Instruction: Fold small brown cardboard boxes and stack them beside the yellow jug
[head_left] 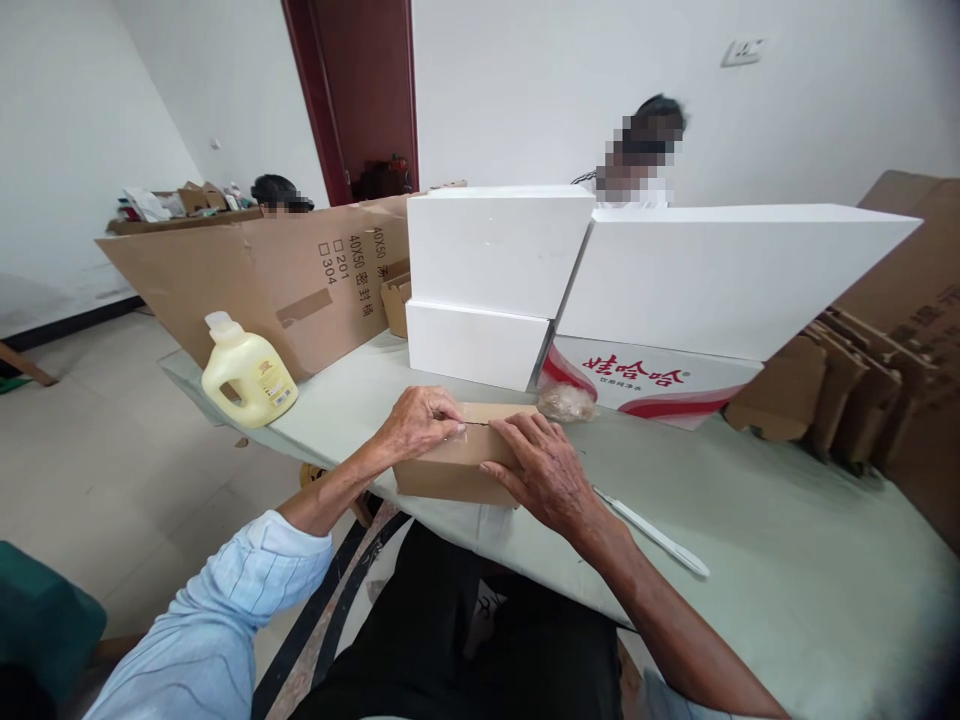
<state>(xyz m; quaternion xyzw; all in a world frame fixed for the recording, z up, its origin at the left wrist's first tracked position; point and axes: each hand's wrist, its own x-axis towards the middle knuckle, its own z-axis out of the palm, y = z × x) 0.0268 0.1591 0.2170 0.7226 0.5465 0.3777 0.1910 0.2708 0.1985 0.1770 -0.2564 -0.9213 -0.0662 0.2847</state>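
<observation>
A small brown cardboard box (pixel 450 478) rests near the front edge of the table. My left hand (pixel 421 425) has its fingers closed at the box's upper left edge. On the right side, my right hand (pixel 546 465) grips the box, its thumb against the front and its fingers bent over the top. Between my fingertips runs a thin dark line; I cannot tell whether it is a slit or a thread. A white pen-like tool (pixel 652 532) lies to the right of my right hand. Behind the box sits a crumpled clear plastic bundle (pixel 567 402).
White boxes (pixel 499 250) and a printed carton (pixel 652 385) are stacked across the table's back. A yellow jug (pixel 250 375) stands left beside a large cardboard sheet (pixel 300 290). Folded cardboard pieces (pixel 817 390) stand at right. Two people are beyond the boxes.
</observation>
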